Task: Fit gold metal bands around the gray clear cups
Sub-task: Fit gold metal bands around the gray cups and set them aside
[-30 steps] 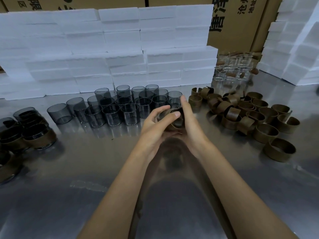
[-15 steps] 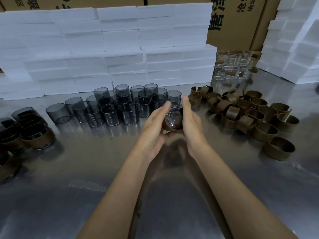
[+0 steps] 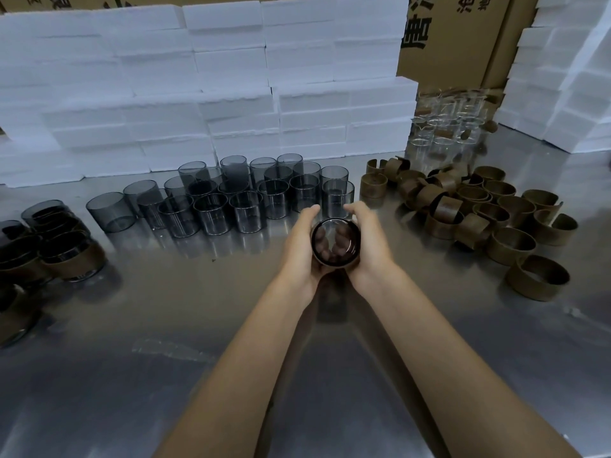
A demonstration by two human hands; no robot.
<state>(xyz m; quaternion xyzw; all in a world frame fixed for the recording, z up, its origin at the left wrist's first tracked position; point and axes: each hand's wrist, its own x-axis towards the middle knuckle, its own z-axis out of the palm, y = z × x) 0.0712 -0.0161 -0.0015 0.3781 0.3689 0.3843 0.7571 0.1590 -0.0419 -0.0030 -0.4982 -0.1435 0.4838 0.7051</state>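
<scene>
Both forearms reach out from the near edge over the steel surface [image 3: 165,375]. Left hand [image 3: 299,246] and right hand [image 3: 370,242] cup one gray cup [image 3: 335,241] between them, fingers of both curled round its sides and grasping it; fingertips show through the glass on the underside. Cup is tipped so its round end faces the camera, long axis running from the fingers back toward the viewer, roughly level to slightly raised. A gold band [image 3: 334,265] sits round its wall, visible as a brown rim at the lower edge between the palms. Whether the band is fully seated: cannot tell.

Just beyond the fingertips: cluster of bare gray cups [image 3: 244,193], upright, open ends up, packed touching; one [image 3: 110,211] at its left end lies tilted. Right of the fingers, near: loose pile of gold bands [image 3: 479,213], mostly standing on edge, several with an open split, one [image 3: 537,280] apart at the near right. Left of the fingers, well apart: banded cups [image 3: 72,256], grouped at the surface edge.

Farther back: clear glass cups [image 3: 446,123] beyond the band pile, stacked white foam blocks [image 3: 198,94] behind the gray cups, cardboard cartons [image 3: 456,38] behind those.
</scene>
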